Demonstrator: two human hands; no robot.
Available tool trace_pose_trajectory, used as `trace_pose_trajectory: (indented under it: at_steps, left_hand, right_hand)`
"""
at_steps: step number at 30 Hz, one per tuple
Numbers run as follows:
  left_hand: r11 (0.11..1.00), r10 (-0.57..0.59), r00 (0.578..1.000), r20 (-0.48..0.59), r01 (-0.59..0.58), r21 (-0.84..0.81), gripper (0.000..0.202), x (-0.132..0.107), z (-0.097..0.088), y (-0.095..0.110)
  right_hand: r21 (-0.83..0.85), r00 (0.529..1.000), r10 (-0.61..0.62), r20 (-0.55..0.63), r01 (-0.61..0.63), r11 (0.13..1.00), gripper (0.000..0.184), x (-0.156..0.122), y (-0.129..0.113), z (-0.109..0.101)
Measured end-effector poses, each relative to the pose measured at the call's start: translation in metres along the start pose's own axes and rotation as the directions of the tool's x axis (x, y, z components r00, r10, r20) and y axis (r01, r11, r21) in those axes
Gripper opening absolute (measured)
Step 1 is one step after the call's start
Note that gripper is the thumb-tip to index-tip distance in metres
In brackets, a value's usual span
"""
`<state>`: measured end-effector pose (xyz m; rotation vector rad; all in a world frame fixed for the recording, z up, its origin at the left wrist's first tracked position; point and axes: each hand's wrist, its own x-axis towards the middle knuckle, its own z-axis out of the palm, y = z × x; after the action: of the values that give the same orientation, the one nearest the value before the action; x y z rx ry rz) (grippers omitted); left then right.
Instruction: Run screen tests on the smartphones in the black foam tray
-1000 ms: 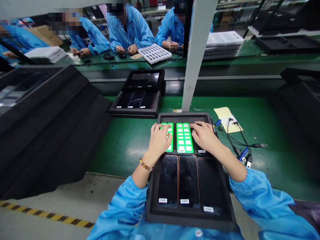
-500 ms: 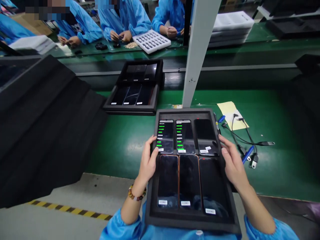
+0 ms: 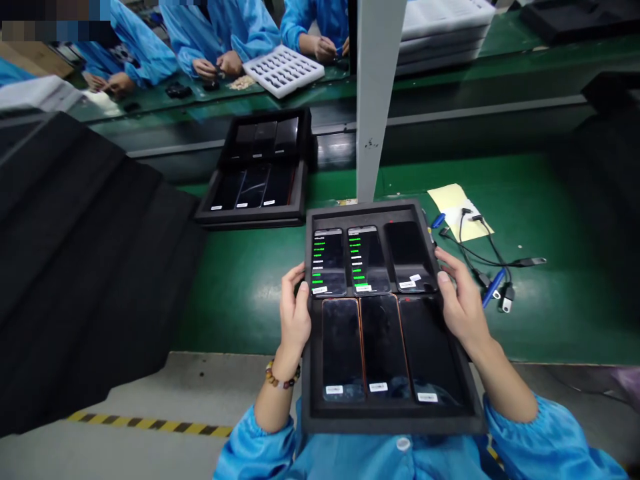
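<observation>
Head view: a person in blue sleeves grips a black foam tray [image 3: 387, 421] by its two long sides, over the near edge of a green bench [image 3: 250, 293].
Left hand [image 3: 295, 313]: curled shut around the tray's left wall, thumb on the top rim, fingers underneath and out of sight; a bead bracelet [image 3: 281, 379] sits on the wrist.
Right hand [image 3: 463, 303]: closed on the right wall at about the same height, thumb on the rim, fingertips hidden below.
Between the hands: six phones in two rows of three; the two lit phones [image 3: 346, 261] showing green lines lie just beyond the left thumb, a dark phone [image 3: 407, 257] just inside the right thumb.
Nearer than the hands: three dark phones [image 3: 383, 347] with white labels.
Beyond the left hand: a second tray [image 3: 255, 217] of dark phones.
Outside the right hand: cables [image 3: 493, 280] and a yellow paper [image 3: 453, 200].
Step in hand: by the two-sided grip, carrying or shifting the loaded tray.
Next move calls for: level, even support on both sides so no phone slides from its slot.
</observation>
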<state>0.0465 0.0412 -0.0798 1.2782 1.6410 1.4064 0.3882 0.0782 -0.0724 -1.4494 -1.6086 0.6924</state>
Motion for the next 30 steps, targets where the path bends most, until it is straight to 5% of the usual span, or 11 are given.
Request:
trace_pose_trajectory:
  at_steps: [3,6,9,12,15,21,26,30]
  left_hand:
    - [1.0,-0.001,1.0,-0.009,0.001,0.024,0.041,0.0,-0.001,0.0]
    - [0.985,0.111,0.994,0.022,-0.113,0.129,0.038,0.003,-0.005,0.006]
    - [0.888,0.266,0.953,0.143,-0.3,0.349,0.032,0.01,-0.009,0.019]
    - [0.8,0.28,0.926,0.253,-0.371,0.472,0.031,0.023,-0.007,0.029]
    - [0.788,0.255,0.921,0.295,-0.375,0.489,0.031,0.041,-0.001,0.033]
    - [0.791,0.243,0.919,0.31,-0.373,0.486,0.032,0.073,0.006,0.029]
    - [0.808,0.319,0.915,0.248,-0.399,0.433,0.033,0.073,-0.004,0.023]
    - [0.795,0.31,0.9,0.307,-0.423,0.435,0.034,0.072,-0.008,0.018]
  right_hand:
    - [-0.061,0.999,-0.018,-0.029,0.016,0.998,0.047,-0.003,-0.002,-0.002]
    - [-0.138,0.986,-0.164,0.002,0.163,0.977,0.044,0.003,-0.01,-0.003]
    - [-0.143,0.918,-0.363,0.161,0.386,0.911,0.039,0.017,-0.024,0.003]
    - [-0.118,0.826,-0.425,0.371,0.496,0.86,0.036,0.036,-0.039,0.014]
    - [-0.147,0.792,-0.378,0.48,0.497,0.855,0.037,0.056,-0.048,0.027]
    - [-0.212,0.81,-0.315,0.494,0.463,0.86,0.041,0.089,-0.05,0.041]
    - [-0.164,0.796,-0.325,0.511,0.461,0.872,0.039,0.087,-0.056,0.032]
    - [-0.13,0.756,-0.339,0.56,0.485,0.865,0.036,0.083,-0.058,0.033]
